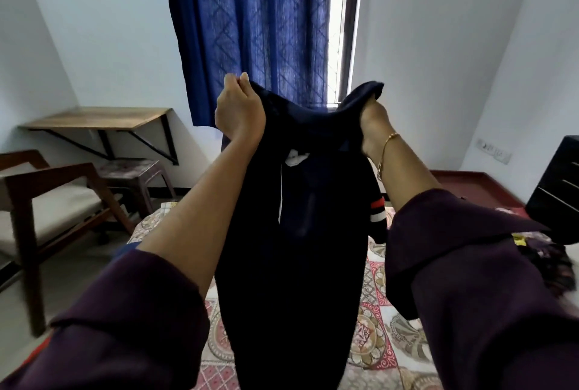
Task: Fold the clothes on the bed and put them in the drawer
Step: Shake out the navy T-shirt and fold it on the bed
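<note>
bed (380,339): patterned patchwork cover | dark floral clothes (546,259) heaped at right edge

Bright daylight comes in through the thin gap of window (336,29) beside the blue curtain (250,23), and that strip is so bright it looks pure white. The white walls (438,45) look soft and even, but the dark shirt (294,248) is almost black, so its folds are hard to see. The walls lean and bend near the picture's edges, and the sleeves (485,295) at the bottom corners look big and blurry.
</note>
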A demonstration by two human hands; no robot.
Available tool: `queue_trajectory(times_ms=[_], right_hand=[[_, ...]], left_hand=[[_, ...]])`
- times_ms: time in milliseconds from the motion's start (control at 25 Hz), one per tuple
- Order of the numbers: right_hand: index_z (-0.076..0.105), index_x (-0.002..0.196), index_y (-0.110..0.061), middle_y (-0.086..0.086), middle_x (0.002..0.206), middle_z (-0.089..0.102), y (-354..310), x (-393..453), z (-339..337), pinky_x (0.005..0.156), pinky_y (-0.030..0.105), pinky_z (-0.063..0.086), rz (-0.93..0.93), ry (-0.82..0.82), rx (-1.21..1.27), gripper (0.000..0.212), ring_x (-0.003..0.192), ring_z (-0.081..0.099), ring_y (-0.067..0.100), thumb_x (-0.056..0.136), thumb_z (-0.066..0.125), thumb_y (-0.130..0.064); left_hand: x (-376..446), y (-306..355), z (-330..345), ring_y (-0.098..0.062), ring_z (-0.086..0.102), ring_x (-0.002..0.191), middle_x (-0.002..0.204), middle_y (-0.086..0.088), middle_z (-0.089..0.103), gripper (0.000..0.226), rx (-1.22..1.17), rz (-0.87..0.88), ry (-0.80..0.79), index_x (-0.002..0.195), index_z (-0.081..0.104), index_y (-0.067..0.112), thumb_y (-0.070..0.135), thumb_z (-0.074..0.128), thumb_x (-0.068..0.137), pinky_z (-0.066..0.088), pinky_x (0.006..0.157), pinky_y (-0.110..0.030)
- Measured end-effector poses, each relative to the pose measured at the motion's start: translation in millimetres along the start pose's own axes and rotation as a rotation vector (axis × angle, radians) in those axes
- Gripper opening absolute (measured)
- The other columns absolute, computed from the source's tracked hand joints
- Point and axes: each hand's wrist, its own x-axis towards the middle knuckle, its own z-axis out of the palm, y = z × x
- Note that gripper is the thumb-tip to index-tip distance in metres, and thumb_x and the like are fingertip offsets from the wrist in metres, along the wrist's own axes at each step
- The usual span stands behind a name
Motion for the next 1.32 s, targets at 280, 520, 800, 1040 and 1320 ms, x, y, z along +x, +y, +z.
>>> queue_trajectory(times_ms=[280,520,800,1040,1320], right_hand=[[0.063,0.109,0.0,0.023,0.117,0.06,184.3,71.1,-15.9,0.087,0.035,0.041,0.17,0.177,-0.598,0.04,0.112,0.055,0.036,0.097,0.042,-0.032],[0.061,0.113,-0.003,0.024,0.125,0.053,382.5,162.3,-16.8,0.082,0.035,0.042,0.443,0.205,-0.9,0.038,0.107,0.054,0.037,0.098,0.043,-0.032],[0.056,0.117,-0.005,0.018,0.081,0.063,521.4,273.7,21.2,0.042,0.027,0.047,0.622,0.292,-0.497,0.024,0.06,0.058,0.026,0.099,0.042,-0.013],[0.036,0.142,-0.011,0.012,0.14,0.045,593.6,323.3,41.8,0.095,0.028,0.037,0.465,0.04,-0.71,0.049,0.127,0.044,0.026,0.095,0.049,-0.016],[0.012,0.15,-0.015,0.014,0.156,0.012,640.7,260.8,23.4,0.113,0.036,0.018,0.279,-0.208,-1.085,0.07,0.144,0.012,0.027,0.094,0.052,-0.023]], left_hand=[[-19.5,-173.9,99.1,-0.038,0.052,0.104,0.107,-0.023,0.062,0.039,0.475,0.057,-0.484,0.098,0.068,-0.002,0.024,0.04,0.091,0.037,0.087,-0.04],[-32.4,-357.9,234.6,-0.028,0.053,0.1,0.107,-0.01,0.061,0.028,0.724,0.111,-0.751,0.105,0.06,0.007,0.021,0.036,0.097,0.034,0.092,-0.041],[-26.4,-486.2,381.9,-0.032,0.051,0.105,0.114,-0.012,0.058,0.03,0.775,0.045,-0.817,0.115,0.056,0.011,0.024,0.033,0.101,0.034,0.091,-0.044],[-16.4,-550.9,453.2,-0.035,0.041,0.114,0.12,-0.019,0.051,0.03,0.745,-0.002,-0.805,0.118,0.054,0.009,0.024,0.035,0.101,0.026,0.096,-0.046],[-89.0,-587.6,425.9,-0.04,0.036,0.121,0.127,-0.022,0.043,0.036,0.666,-0.005,-0.772,0.121,0.052,0.006,0.03,0.05,0.094,0.018,0.106,-0.053]])
